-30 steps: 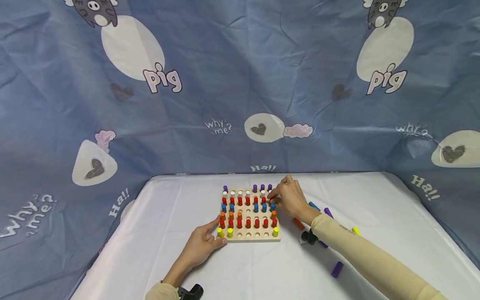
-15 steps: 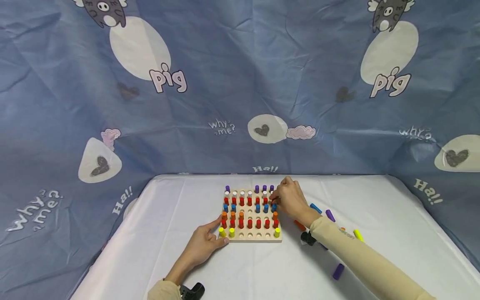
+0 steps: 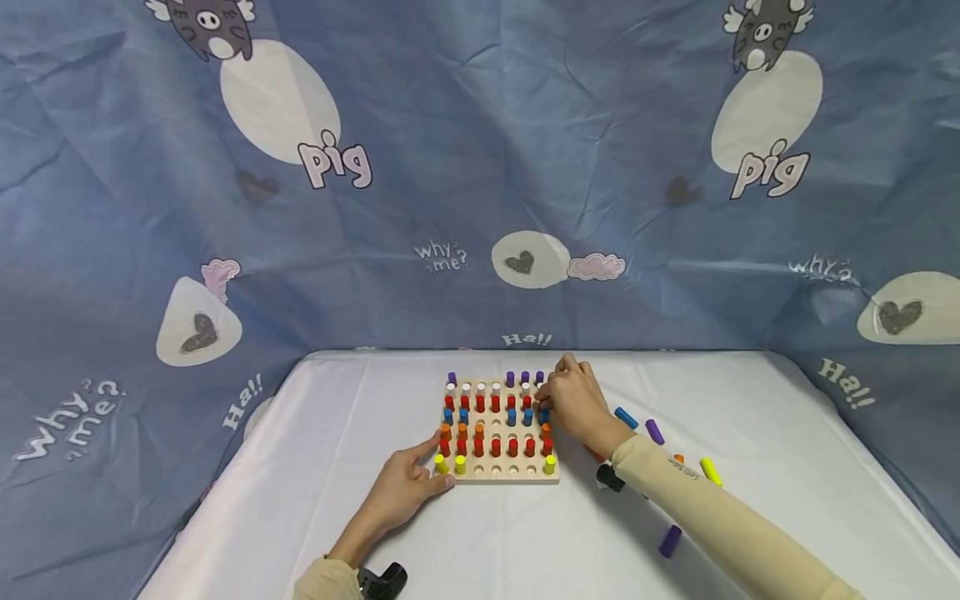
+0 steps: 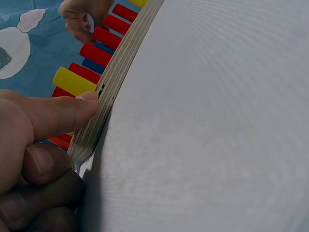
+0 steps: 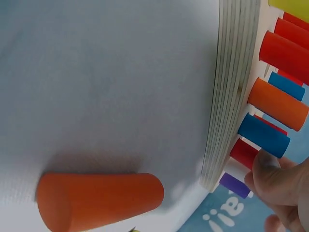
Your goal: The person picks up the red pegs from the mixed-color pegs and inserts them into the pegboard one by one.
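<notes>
A wooden pegboard (image 3: 504, 475) lies on the table with rows of coloured pegs standing in it. At its front left corner my left hand (image 3: 401, 490) holds the board, the thumb (image 4: 72, 108) against the layered front edge and the index finger along the left side. My right hand (image 3: 576, 402) is at the board's right edge, towards the back. There its thumb and fingers pinch a red peg (image 5: 243, 153) that stands at the end of a red row, between a blue peg (image 5: 263, 134) and a white peg (image 5: 236, 170). The far fingers are partly hidden.
Loose pegs lie right of the board: a blue peg (image 3: 626, 417), a purple peg (image 3: 655, 431), a yellow peg (image 3: 711, 472), and another purple peg (image 3: 670, 541) nearer. An orange peg (image 5: 101, 200) lies beside the board under the right forearm. A patterned blue cloth (image 3: 480, 167) hangs behind.
My right hand has dipped slightly at the same red peg, its wrist a little closer to the board. The left hand keeps its place on the corner; the head view has shifted a little.
</notes>
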Available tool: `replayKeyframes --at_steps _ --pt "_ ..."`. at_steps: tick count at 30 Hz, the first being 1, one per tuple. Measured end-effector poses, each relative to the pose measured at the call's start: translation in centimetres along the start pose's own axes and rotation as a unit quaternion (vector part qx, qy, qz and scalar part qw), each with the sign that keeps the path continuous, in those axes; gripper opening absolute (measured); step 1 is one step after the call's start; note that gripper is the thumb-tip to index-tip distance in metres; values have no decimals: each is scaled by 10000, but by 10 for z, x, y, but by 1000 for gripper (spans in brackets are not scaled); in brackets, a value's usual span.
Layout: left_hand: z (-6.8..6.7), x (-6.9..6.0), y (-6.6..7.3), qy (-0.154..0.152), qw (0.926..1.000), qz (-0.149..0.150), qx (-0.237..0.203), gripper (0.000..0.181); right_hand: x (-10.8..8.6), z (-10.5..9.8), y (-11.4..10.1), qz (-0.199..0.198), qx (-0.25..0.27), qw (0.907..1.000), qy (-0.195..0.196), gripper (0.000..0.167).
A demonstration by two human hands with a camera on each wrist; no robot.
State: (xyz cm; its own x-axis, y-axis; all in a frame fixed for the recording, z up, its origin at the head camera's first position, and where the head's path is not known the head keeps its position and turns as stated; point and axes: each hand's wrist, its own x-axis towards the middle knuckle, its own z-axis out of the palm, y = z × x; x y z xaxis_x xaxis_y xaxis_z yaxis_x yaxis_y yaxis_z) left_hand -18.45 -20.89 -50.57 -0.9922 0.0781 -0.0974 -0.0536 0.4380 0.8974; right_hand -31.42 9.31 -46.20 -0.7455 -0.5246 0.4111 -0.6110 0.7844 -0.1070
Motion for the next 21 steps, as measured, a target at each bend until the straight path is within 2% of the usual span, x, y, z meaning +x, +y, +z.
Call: replayKeyframes --at_steps 7,18,21 --pt "0 0 -2 30 10000 -64 51 82 0 3 -1 7 69 10000 58 32" --pt "-1 -3 0 24 9999 -91 105 82 -5 4 -1 -460 112 9985 285 27" --pt "1 -3 0 -17 9999 -103 33 83 -7 2 2 -466 180 9987 111 27"
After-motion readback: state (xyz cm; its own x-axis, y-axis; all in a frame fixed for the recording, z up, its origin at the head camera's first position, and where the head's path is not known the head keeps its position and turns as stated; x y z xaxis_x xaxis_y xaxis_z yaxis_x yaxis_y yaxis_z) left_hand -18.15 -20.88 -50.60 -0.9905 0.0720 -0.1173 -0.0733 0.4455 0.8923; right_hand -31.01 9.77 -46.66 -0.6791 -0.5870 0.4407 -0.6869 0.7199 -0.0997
